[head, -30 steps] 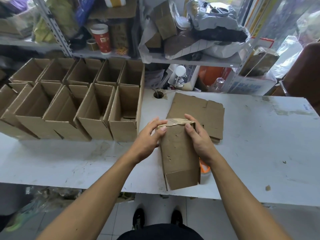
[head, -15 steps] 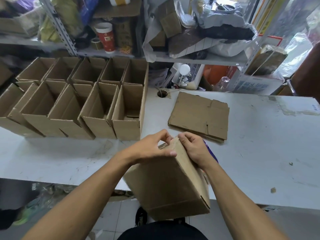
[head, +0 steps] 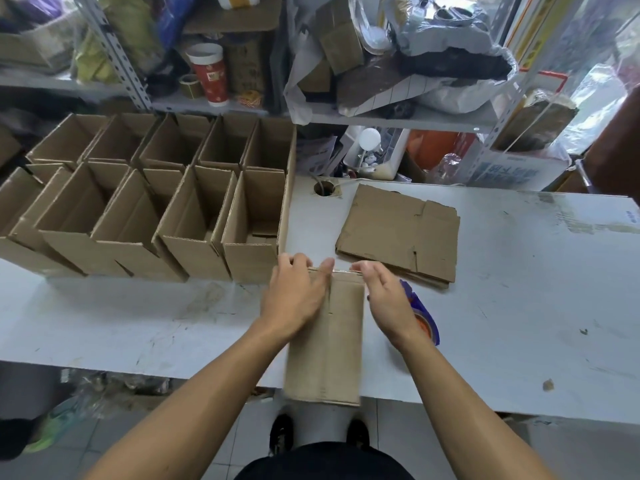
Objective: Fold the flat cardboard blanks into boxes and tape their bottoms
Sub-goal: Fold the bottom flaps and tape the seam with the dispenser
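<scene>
From the head view I see the box (head: 325,344) being folded lying at the near edge of the white tabletop (head: 519,306), its near end overhanging the edge toward me. My left hand (head: 294,296) lies flat on its upper face, fingers straight and reaching to the far end, where the thumb sits along the centre seam. My right hand (head: 384,299) is at the far right corner of the same box, fingers curled over that edge and gripping it. The box looks slightly blurred, so I cannot tell how its flaps lie under the fingers.

Just behind my right wrist a tape dispenser (head: 422,317) with a blue body and orange roll pokes out, mostly hidden by the arm. Beyond it, near the far end of the box, a stack of flat blanks (head: 398,233) rests on the tabletop. To the left stand two rows of finished boxes (head: 194,216), open tops up, packed side by side; the nearest one is just beside my left hand. A round cable hole (head: 323,188) shows in the tabletop behind them.

At the back, a metal shelf (head: 398,117) carries a red paper cup (head: 209,74), bags and loose cardboard. Below the tabletop edge I see a tiled floor and black shoes (head: 282,434).
</scene>
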